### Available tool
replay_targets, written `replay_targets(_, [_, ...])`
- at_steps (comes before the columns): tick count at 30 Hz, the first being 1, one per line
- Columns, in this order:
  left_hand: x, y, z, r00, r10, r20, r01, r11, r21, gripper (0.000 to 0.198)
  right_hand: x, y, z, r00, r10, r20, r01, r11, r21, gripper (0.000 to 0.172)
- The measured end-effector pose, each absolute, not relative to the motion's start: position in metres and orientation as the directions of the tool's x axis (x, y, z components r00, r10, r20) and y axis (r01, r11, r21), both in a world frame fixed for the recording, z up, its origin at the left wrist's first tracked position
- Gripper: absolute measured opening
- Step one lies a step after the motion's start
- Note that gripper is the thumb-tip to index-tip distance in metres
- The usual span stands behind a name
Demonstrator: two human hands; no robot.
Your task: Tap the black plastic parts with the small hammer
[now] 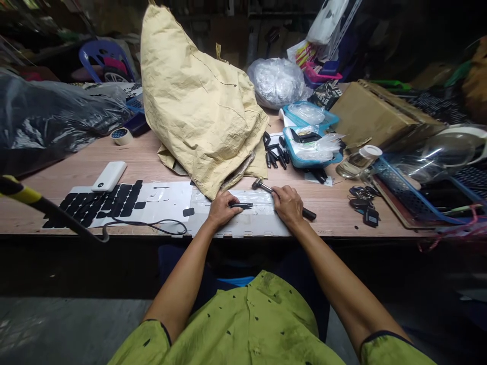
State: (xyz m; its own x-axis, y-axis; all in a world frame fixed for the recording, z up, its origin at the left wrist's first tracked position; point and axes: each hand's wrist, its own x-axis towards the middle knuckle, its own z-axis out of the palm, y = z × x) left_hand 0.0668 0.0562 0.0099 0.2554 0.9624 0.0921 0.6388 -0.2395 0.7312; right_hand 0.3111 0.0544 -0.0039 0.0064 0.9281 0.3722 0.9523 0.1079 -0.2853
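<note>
My left hand (221, 210) is closed on one end of a slim black part (243, 205), which lies flat on a white work board (243, 225) at the table's front edge. Around the handle of a small hammer (266, 187) my right hand (288, 205) is wrapped. The metal hammer head points to the upper left, just above the board, and the black grip end (309, 214) sticks out to the right of the hand. What exactly the black part is cannot be made out.
A large beige sack (198, 96) stands behind the board. Black parts (277, 152) lie beside blue baskets (315, 161). At left are a white power bank (109, 176), black stickers (122, 200) and a cable (152, 223). Keys (364, 205), a jar (355, 163) and a basket (399, 185) stand right.
</note>
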Motion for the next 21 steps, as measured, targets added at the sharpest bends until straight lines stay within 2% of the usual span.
replay_targets(9, [0.068,0.047,0.014,0.32,0.94,0.119,0.671,-0.313,0.672,0.011,0.308,0.055,-0.012,0.001,0.92,0.391,0.961,0.107,-0.254,0.028])
replay_targets(12, [0.079,0.006,0.019,0.426,0.892,0.151,0.579,-0.397,0.712,0.019,0.307,0.055,-0.01,0.003,0.925,0.38,0.963,0.099,-0.25,0.029])
replay_targets(14, [0.087,-0.029,0.014,0.576,0.806,0.137,0.484,-0.47,0.738,0.027,0.307,0.055,-0.01,0.0,0.926,0.377,0.964,0.1,-0.245,0.029])
replay_targets(16, [0.094,-0.059,0.0,0.758,0.65,0.051,0.398,-0.523,0.754,0.032,0.307,0.055,-0.01,0.0,0.927,0.375,0.965,0.098,-0.242,0.029])
replay_targets(18, [0.096,-0.074,-0.021,0.81,0.579,-0.092,0.429,-0.478,0.766,0.032,0.306,0.055,-0.011,0.006,0.928,0.371,0.967,0.09,-0.239,0.028])
replay_targets(21, [0.092,-0.071,-0.057,0.607,0.702,-0.372,0.689,-0.232,0.687,0.032,0.305,0.055,-0.011,0.008,0.928,0.374,0.968,0.086,-0.236,0.028])
